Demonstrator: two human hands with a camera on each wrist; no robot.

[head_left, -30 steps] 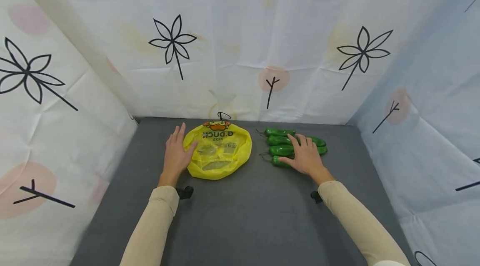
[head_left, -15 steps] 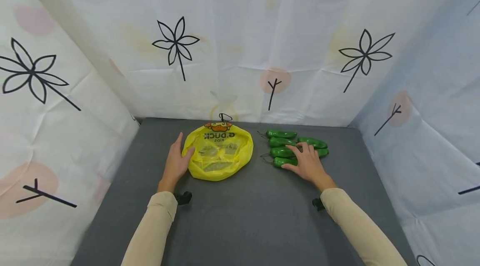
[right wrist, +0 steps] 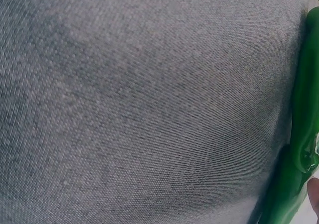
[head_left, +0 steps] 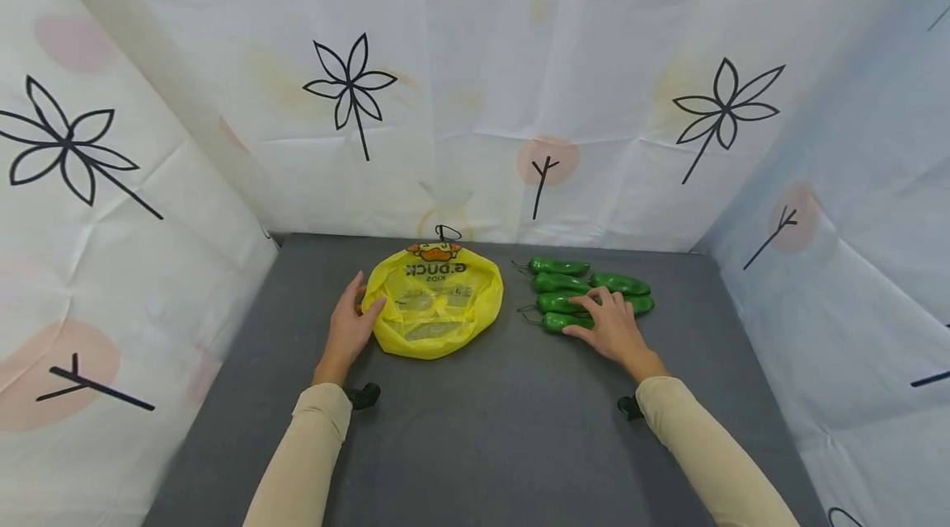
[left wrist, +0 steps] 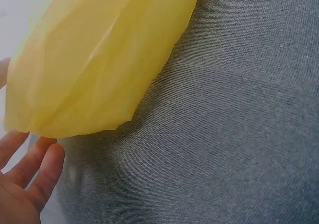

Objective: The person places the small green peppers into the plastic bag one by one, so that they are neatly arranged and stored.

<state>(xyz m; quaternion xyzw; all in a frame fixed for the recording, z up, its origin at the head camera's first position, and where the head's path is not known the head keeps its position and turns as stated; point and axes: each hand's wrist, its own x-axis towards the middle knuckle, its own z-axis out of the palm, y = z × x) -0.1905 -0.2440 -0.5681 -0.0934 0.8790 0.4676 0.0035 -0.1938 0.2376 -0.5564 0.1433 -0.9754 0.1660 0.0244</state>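
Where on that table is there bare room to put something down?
The biggest bare patch of table lies at the front, between the two sleeves. A narrow strip separates the bag and the peppers; another lies right of the peppers. Crowded: the bag's left edge, by the left hand, and the peppers, by the right hand.

- One yellow bag (head_left: 430, 344)
- At least six green peppers (head_left: 560, 283)
- One left hand (head_left: 350, 331), one right hand (head_left: 612, 329)
- Two beige sleeves (head_left: 304, 449)
- Two black wrist pieces (head_left: 365, 397)
- One grey desk (head_left: 490, 436)

peppers (head_left: 560, 283) partly behind right hand (head_left: 613, 329) | contact seemingly hidden | left wrist: bag (left wrist: 99, 67) cropped
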